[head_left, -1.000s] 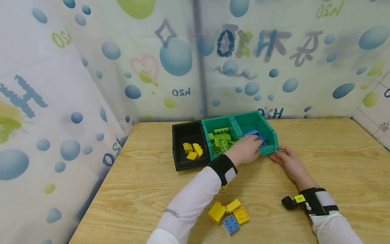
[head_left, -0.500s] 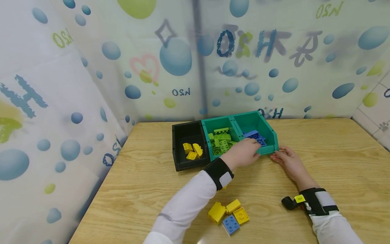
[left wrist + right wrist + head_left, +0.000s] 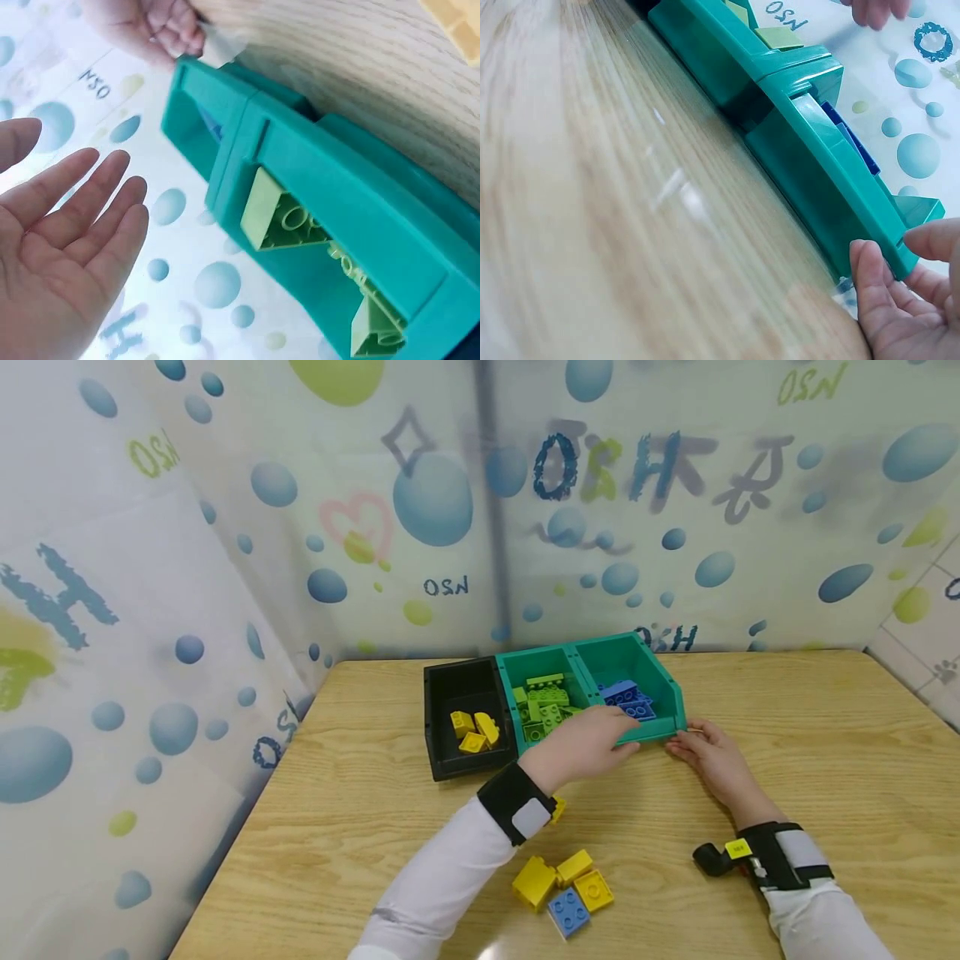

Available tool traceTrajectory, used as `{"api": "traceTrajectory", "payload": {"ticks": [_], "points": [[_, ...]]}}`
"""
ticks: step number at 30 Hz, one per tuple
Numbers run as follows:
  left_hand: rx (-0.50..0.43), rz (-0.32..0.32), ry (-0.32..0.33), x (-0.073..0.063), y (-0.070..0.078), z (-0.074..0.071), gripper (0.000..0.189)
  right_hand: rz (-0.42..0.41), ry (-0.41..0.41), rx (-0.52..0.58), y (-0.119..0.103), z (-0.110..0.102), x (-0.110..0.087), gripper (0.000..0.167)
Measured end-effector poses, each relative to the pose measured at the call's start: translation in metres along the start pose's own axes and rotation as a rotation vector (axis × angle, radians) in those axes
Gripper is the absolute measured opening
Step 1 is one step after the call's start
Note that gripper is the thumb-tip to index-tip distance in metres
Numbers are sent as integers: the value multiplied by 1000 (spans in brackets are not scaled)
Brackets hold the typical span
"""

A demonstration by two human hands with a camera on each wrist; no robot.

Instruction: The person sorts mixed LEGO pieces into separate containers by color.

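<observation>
My left hand (image 3: 581, 743) hovers over the front edge of the two green bins, its fingers fairly straight. In the left wrist view, nothing lies in that hand's palm (image 3: 56, 277). Blue bricks (image 3: 628, 700) lie in the right green bin (image 3: 667, 727). Light green bricks (image 3: 547, 697) fill part of the middle green bin (image 3: 534, 655). At the front right corner of the right bin, my right hand (image 3: 716, 768) grips it. The right wrist view has the thumb (image 3: 870, 274) at the front and other fingers round the corner.
A black bin (image 3: 431, 727) with 3 yellow bricks (image 3: 474, 732) joins the row on the left. Nearer on the wooden table (image 3: 315, 860) lie a blue brick (image 3: 568, 913) and several yellow bricks (image 3: 536, 883). A patterned curtain (image 3: 420, 610) stands behind.
My left hand has drawn back from the blue bricks, moving left and nearer, so more of them shows. My right hand stays at the bin's corner.
</observation>
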State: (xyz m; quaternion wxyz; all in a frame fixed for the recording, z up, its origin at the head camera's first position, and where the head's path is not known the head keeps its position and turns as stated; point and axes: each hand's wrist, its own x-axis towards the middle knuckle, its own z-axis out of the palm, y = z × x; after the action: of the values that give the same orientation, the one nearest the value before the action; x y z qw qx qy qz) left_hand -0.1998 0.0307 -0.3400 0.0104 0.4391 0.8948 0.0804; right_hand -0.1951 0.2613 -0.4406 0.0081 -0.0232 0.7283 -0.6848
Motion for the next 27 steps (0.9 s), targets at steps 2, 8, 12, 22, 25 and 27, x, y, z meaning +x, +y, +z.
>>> {"api": "traceTrajectory", "payload": {"ticks": [2, 8, 12, 22, 25, 27], "points": [[-25, -1, 12, -5, -1, -2, 35, 10, 8, -11, 0, 0, 0, 44], [-54, -19, 37, -23, -7, -7, 35, 27, 24, 7, -1, 1, -2, 40], [-67, -49, 37, -35, -10, -7, 36, 26, 24, 21, -2, 2, -2, 40], [-112, -92, 39, -53, -14, 1, 35, 46, 26, 35, -2, 2, 1, 40], [-95, -90, 33, -54, -14, 5, 33, 41, 28, 22, -2, 2, 0, 38], [-79, -89, 24, -55, -14, 8, 33, 37, 30, 17, -2, 2, 0, 37]]}}
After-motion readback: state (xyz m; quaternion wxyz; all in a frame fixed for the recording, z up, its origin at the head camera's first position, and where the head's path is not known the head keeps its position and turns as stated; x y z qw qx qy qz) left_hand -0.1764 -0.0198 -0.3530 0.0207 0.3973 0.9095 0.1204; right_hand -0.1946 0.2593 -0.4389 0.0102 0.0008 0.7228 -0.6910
